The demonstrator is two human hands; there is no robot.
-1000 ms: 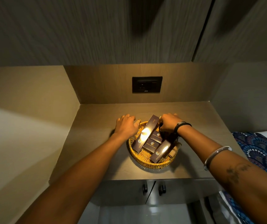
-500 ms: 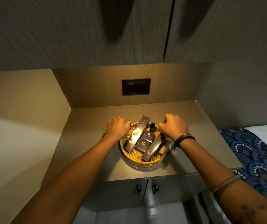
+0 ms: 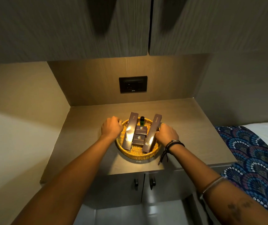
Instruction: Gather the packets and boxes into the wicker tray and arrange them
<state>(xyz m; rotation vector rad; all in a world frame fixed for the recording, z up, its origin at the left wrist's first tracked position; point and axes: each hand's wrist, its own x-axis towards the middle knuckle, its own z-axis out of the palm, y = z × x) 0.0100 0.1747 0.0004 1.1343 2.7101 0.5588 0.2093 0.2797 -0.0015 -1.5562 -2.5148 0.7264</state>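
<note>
A round wicker tray (image 3: 138,154) sits in the middle of the wooden shelf top. Inside lie two long dark packets, one on the left (image 3: 129,131) and one on the right (image 3: 152,132), both pointing away from me. Between them are two small dark boxes, the far one (image 3: 140,130) and the near one (image 3: 139,139). A small green bottle (image 3: 142,121) stands at the tray's far side. My left hand (image 3: 112,127) grips the tray's left rim. My right hand (image 3: 167,134) grips its right rim, touching the right packet.
The shelf top (image 3: 186,132) is a recessed niche with a black wall socket (image 3: 133,84) behind. Overhead cupboards (image 3: 113,26) hang above. Two cupboard doors with dark handles (image 3: 143,183) are below. A patterned blue bedspread (image 3: 258,161) lies to the right.
The tray has been turned so the packets point straight away instead of diagonally. The right packet now lies apart from the boxes. Both hands stay at the rim.
</note>
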